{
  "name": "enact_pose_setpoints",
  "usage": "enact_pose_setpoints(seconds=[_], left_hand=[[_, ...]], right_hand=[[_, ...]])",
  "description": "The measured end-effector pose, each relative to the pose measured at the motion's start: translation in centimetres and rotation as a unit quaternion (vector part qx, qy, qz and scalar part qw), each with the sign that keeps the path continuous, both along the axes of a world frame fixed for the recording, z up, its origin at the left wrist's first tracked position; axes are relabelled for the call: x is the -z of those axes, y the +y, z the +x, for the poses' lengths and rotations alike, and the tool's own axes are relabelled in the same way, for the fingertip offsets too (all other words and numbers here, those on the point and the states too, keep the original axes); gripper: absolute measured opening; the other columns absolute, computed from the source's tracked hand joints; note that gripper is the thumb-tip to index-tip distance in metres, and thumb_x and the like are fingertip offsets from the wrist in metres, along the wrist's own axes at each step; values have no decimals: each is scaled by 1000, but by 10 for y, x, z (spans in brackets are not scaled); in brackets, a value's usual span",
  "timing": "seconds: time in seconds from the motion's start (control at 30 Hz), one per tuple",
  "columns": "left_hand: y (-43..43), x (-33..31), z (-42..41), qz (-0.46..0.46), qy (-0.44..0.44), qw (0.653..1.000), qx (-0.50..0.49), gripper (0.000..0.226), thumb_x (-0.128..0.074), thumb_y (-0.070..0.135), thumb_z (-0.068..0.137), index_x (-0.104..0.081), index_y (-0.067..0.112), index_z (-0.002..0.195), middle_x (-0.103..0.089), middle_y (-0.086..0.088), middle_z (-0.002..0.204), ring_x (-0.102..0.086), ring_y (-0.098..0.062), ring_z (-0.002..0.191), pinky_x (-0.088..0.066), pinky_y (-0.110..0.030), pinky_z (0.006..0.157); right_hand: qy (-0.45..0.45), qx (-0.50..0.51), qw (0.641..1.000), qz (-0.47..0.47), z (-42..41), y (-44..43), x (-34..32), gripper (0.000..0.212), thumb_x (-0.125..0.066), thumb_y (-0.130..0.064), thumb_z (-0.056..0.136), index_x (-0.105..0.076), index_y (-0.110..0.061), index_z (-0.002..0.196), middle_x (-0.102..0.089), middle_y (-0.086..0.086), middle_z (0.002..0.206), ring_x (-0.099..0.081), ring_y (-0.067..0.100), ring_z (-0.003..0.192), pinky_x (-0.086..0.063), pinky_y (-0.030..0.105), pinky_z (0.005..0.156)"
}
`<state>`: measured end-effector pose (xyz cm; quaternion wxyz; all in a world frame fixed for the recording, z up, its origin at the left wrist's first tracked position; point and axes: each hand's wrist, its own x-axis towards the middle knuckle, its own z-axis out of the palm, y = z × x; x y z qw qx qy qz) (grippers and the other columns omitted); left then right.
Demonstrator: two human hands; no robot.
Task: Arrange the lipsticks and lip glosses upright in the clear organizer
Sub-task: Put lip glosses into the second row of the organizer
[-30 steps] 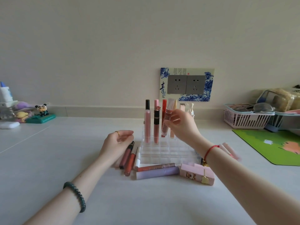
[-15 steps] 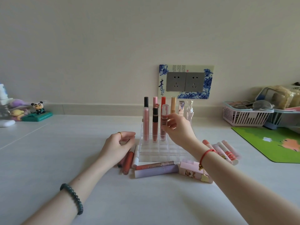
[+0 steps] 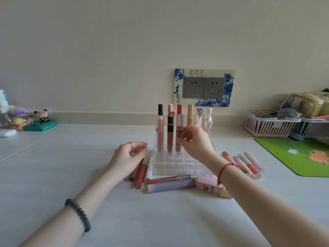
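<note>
The clear organizer [image 3: 178, 165] stands at the table's middle. Several tubes stand upright in its back rows, among them a pink gloss [image 3: 160, 132] and a dark-capped gloss [image 3: 170, 134]. My right hand [image 3: 195, 145] pinches a clear-capped brownish lip gloss [image 3: 179, 125] that stands upright in a slot beside them. My left hand [image 3: 128, 155] rests loosely curled at the organizer's left side, over several glosses [image 3: 140, 173] lying flat, and holds nothing. A purple tube [image 3: 170, 186], a pink lipstick case [image 3: 208, 186] and several pink lipsticks [image 3: 245, 164] lie around the organizer.
A pink basket [image 3: 267, 125] and a green mat [image 3: 302, 155] are at the right. Small figurines [image 3: 41, 120] sit at the far left by the wall. A socket plate [image 3: 204, 88] is on the wall behind the organizer.
My right hand has lowered the clear-capped lip gloss from a tilt above the organizer down into a slot, where it stands upright. The left hand has barely moved.
</note>
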<state>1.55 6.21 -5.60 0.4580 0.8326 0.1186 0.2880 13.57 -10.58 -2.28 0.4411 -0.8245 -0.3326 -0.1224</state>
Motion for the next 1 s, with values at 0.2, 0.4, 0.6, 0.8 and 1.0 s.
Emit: enact_pose_setpoints(seconds=[0.2,0.4,0.6,0.8,1.0], left_hand=[[2,0,1,1,-2,1000,-6,15,-61,17,85,-65,30,92,-64,21,91,-58,5,90,-39,-15,83],[3,-1,-2,-2,-12,1000,-7,16,-62,20,84,-63,35,88,-65,19,93,-60,-2,95,-41,-20,87],[1,-10,-9,-24,-32,999,-18,14,-63,19,85,-64,32,90,-66,13,96,-61,-9,99,-41,-21,88],[8,-20,-20,-32,-49,997,-56,18,-59,26,87,-65,25,104,-66,6,105,-61,-11,98,-47,-26,71],[22,-20,-24,-53,-56,994,-78,17,-59,19,87,-65,21,103,-66,0,103,-57,-5,94,-35,-8,75]], right_hand=[[-10,4,1000,-18,-1,1,-1,20,-61,-16,81,-63,-9,100,-57,-2,80,-45,-3,62,-32,7,53],[-16,8,1000,-22,-4,-8,-8,31,-63,-16,80,-60,-8,110,-65,6,94,-55,10,75,-46,17,70],[-53,0,998,28,-14,-41,-32,29,-65,-14,79,-62,-10,108,-63,-1,85,-54,2,67,-47,12,65],[-72,-29,997,7,-33,-70,-38,20,-66,-15,77,-66,-19,97,-63,-11,76,-59,5,67,-51,13,64],[-110,-49,986,-119,-52,-79,-1,15,-67,-26,77,-65,-32,91,-54,-22,74,-51,-6,67,-38,1,66]])
